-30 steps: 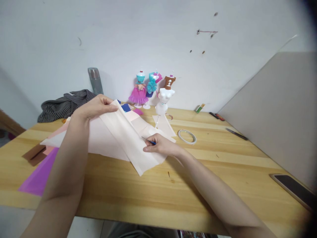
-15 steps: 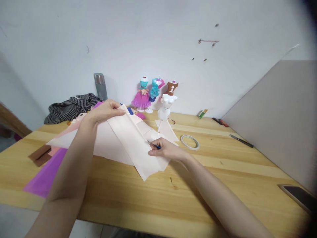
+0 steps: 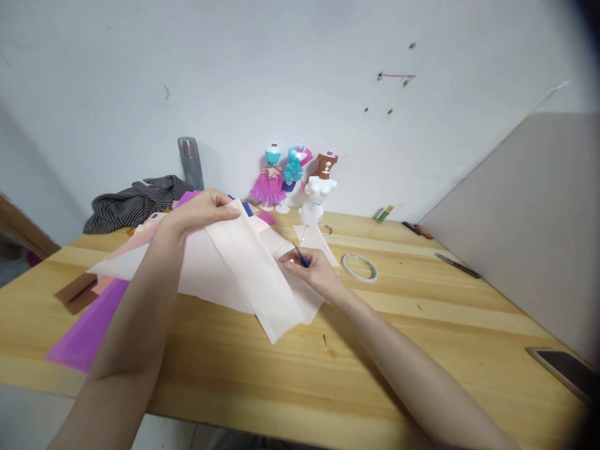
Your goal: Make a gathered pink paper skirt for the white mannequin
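Pale paper strip slants across your pale sheets on the tabletop; your left hand, back up, pinches its upper end, thumb on top. Your right hand, near its right edge, has fingers closed on a blue-handled tool, tip angled up-left.

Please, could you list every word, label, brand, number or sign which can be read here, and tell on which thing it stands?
There is no readable text in this picture.
Green tube: too small to read any print it may have.
Blue tool: too small, and partly covered by the right hand; no mark can be read.
Bottle: no lettering can be made out.
Pale paper: no writing seen.
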Demonstrator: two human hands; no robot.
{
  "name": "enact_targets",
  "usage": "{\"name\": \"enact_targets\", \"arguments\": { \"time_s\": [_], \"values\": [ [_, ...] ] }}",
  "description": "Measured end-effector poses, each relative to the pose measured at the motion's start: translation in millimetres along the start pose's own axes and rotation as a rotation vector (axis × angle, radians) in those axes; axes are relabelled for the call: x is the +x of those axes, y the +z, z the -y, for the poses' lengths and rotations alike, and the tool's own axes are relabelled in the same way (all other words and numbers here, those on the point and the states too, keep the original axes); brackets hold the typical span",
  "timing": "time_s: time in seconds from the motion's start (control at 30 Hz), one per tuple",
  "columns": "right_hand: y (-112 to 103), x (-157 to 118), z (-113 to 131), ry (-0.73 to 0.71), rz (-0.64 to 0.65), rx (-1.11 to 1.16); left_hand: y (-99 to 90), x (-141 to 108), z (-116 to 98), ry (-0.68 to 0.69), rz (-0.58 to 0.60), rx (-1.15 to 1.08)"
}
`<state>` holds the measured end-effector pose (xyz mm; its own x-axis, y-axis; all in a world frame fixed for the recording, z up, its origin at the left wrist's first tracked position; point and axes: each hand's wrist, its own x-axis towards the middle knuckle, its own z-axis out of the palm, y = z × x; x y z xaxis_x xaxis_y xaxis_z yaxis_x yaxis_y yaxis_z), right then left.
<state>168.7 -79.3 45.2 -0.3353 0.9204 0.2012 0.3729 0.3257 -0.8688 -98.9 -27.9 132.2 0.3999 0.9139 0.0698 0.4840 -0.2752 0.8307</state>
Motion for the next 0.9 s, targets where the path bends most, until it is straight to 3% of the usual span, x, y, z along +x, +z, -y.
{"name": "enact_targets", "arguments": {
  "time_s": [0.27, 0.5, 0.63, 0.8, 0.9],
  "values": [
    [8, 1, -2, 0.049, 0.031, 0.040, 4.5, -1, -8, 0.049, 0.042, 0.022],
    [-3, -6, 10, -0.152, 0.001, -0.033, 12.1, -4, -19, 0.053, 0.034, 0.124],
    [-8, -11, 25, -0.238, -0.034, -0.173, 19.1, -6, -27, 0.122, 0.122, 0.182],
    [-31, -16, 50, -0.355, -0.016, -0.328, 29.2, -17, -48, 0.228, 0.203, 0.288],
    [-57, -10, 79, -0.407, 0.082, -0.477, 34.6, -23, -59, 0.252, 0.248, 0.360]
  ]
}}
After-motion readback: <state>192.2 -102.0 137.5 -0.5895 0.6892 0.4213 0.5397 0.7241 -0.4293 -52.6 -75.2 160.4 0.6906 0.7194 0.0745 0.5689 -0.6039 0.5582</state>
